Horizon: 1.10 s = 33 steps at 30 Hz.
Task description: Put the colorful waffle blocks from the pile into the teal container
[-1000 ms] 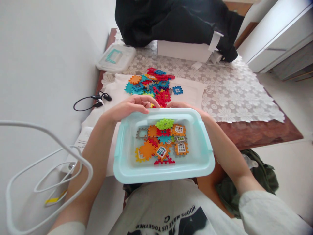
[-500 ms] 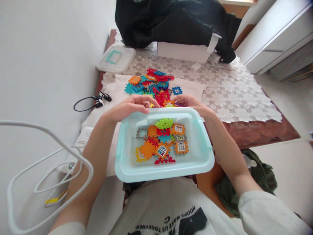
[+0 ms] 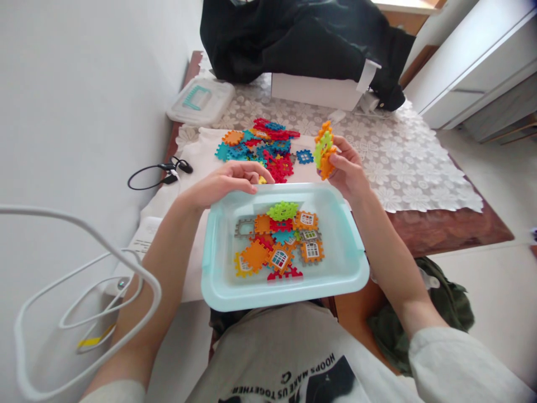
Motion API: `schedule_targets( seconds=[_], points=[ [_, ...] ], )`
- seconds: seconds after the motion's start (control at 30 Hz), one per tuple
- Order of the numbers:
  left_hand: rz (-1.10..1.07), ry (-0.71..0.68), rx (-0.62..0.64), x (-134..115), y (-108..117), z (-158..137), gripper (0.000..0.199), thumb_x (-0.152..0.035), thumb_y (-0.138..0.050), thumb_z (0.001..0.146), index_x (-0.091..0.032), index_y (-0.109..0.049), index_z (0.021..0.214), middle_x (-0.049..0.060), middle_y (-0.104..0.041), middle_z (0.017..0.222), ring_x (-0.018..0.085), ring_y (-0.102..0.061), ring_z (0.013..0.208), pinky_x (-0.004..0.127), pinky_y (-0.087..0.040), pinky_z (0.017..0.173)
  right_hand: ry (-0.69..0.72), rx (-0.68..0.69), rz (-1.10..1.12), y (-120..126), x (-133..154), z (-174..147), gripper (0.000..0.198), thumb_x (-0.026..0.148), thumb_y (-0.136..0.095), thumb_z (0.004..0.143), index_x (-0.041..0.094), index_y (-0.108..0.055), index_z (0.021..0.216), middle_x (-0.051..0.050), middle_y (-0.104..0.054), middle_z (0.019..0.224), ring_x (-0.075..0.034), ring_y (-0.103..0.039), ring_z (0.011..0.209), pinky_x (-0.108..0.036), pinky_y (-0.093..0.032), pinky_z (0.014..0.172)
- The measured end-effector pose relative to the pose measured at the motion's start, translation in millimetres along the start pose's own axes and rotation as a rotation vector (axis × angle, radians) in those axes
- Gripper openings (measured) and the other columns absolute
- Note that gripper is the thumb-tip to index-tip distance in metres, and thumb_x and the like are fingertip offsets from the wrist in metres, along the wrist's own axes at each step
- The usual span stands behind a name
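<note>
- Lace tablecloth (image 3: 403,162) is covering a wooden table that is standing against a white wall, and a pale blue bin (image 3: 344,280) is resting at the table's near edge, against the person's lap.
- Left of the bin, a white cable (image 3: 84,268) is looping in front of the wall, and a black cord (image 3: 155,170) is lying on the white cloth beyond the bin's far left corner.
- Beyond that cord, a clear lid (image 3: 201,101) with a teal handle is sitting near the wall.
- The left hand (image 3: 222,182) is resting on the bin's far rim, fingers curled loosely over the edge and gripping nothing else.
- Inside the bin, a layer of interlocking tiles (image 3: 279,240) in orange, red, green and grey is lying flat on the bottom.
- Beyond the bin's far rim, a loose pile of tiles (image 3: 262,146) is lying on the white cloth.
- The right hand (image 3: 346,168) is hovering above the bin's far right corner, fingers closed around a small stack of tiles (image 3: 324,150), orange and green, held on edge.
- Behind the pile, a white box (image 3: 314,89) and a black garment (image 3: 293,39) are sitting at the table's far end.
</note>
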<state>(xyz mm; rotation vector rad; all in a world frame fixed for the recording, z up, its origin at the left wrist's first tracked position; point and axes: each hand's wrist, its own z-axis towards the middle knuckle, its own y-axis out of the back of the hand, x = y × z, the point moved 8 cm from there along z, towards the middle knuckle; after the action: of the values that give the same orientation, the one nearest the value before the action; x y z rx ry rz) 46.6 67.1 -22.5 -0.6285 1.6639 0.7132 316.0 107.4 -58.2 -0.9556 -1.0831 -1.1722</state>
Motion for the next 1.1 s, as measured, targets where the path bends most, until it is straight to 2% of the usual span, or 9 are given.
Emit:
schedule_targets(
  seconds=[0.13,0.3,0.4,0.5,0.63,0.7,0.8,0.9,1.1],
  points=[
    [-0.006,0.008,-0.007,0,1,1,0.031,-0.025,-0.077,0.08,-0.019,-0.082,0.11,-0.001,-0.05,0.074,0.013,-0.043,0.063,0.025,-0.03,0.055,0.038,0.057,0.034,-9,13,-10,0.061,0.075,-0.082,0.076,0.039,-0.071,0.124,-0.002,-0.076,0.106,-0.024,-0.074,0.089,-0.044,-0.065,0.078],
    [-0.024,0.03,-0.008,-1,0,1,0.032,-0.025,-0.078,0.079,-0.017,-0.081,0.109,-0.002,-0.047,0.072,0.013,-0.042,0.063,0.025,-0.029,0.056,0.013,0.485,-0.035,-48,26,-27,0.055,0.073,-0.091,0.068,0.031,-0.083,0.102,-0.008,-0.078,0.105,-0.034,-0.074,0.111,-0.058,-0.061,0.1],
    [-0.041,0.034,-0.006,0,0,1,0.032,-0.025,-0.078,0.079,-0.018,-0.081,0.109,-0.003,-0.046,0.071,0.012,-0.041,0.063,0.025,-0.029,0.056,0.027,0.367,-0.012,-42,26,-23,0.06,0.083,-0.084,0.07,0.033,-0.083,0.103,-0.008,-0.075,0.121,-0.034,-0.072,0.118,-0.057,-0.062,0.101],
    [-0.053,0.031,0.007,1,-1,2,0.031,-0.024,-0.078,0.079,-0.018,-0.082,0.109,-0.003,-0.045,0.07,0.011,-0.039,0.061,0.025,-0.028,0.055,0.048,0.186,-0.008,-31,17,-14,0.058,0.086,-0.074,0.08,0.034,-0.079,0.104,-0.007,-0.075,0.115,-0.029,-0.073,0.11,-0.052,-0.064,0.099],
    [-0.069,0.07,0.013,3,-2,1,0.034,-0.024,-0.078,0.078,-0.019,-0.081,0.112,-0.002,-0.052,0.072,0.012,-0.044,0.06,0.024,-0.03,0.053,0.081,0.012,-0.26,-24,-6,-2,0.054,0.079,-0.068,0.092,0.03,-0.077,0.114,-0.008,-0.077,0.113,-0.027,-0.071,0.108,-0.048,-0.06,0.102],
    [-0.071,0.089,0.012,4,-2,-1,0.036,-0.025,-0.078,0.079,-0.019,-0.08,0.114,-0.001,-0.055,0.075,0.012,-0.046,0.06,0.024,-0.03,0.052,0.087,0.036,-0.443,-29,-21,1,0.058,0.075,-0.073,0.09,0.029,-0.075,0.126,-0.011,-0.074,0.13,-0.03,-0.069,0.117,-0.049,-0.059,0.105],
    [-0.071,0.083,0.016,3,-3,-1,0.035,-0.025,-0.078,0.079,-0.019,-0.08,0.113,-0.002,-0.053,0.073,0.011,-0.044,0.059,0.024,-0.029,0.051,0.111,0.188,-0.619,-43,-43,0,0.058,0.064,-0.077,0.09,0.029,-0.073,0.137,-0.013,-0.068,0.144,-0.034,-0.064,0.13,-0.053,-0.053,0.114],
    [-0.087,0.084,0.028,3,-4,-1,0.034,-0.024,-0.078,0.079,-0.019,-0.079,0.112,-0.003,-0.05,0.071,0.011,-0.043,0.059,0.023,-0.03,0.052,0.17,0.313,-0.694,-52,-56,-5,0.044,0.052,-0.075,0.093,0.03,-0.076,0.132,-0.011,-0.069,0.138,-0.034,-0.062,0.135,-0.053,-0.047,0.12],
    [-0.09,0.089,0.015,0,-6,0,0.034,-0.023,-0.077,0.075,-0.018,-0.078,0.108,-0.003,-0.049,0.07,0.012,-0.041,0.06,0.023,-0.029,0.052,0.171,0.425,-0.614,-62,-56,-9,0.028,0.047,-0.069,0.097,0.029,-0.08,0.115,-0.008,-0.073,0.118,-0.028,-0.069,0.112,-0.047,-0.053,0.107]
  ],
)
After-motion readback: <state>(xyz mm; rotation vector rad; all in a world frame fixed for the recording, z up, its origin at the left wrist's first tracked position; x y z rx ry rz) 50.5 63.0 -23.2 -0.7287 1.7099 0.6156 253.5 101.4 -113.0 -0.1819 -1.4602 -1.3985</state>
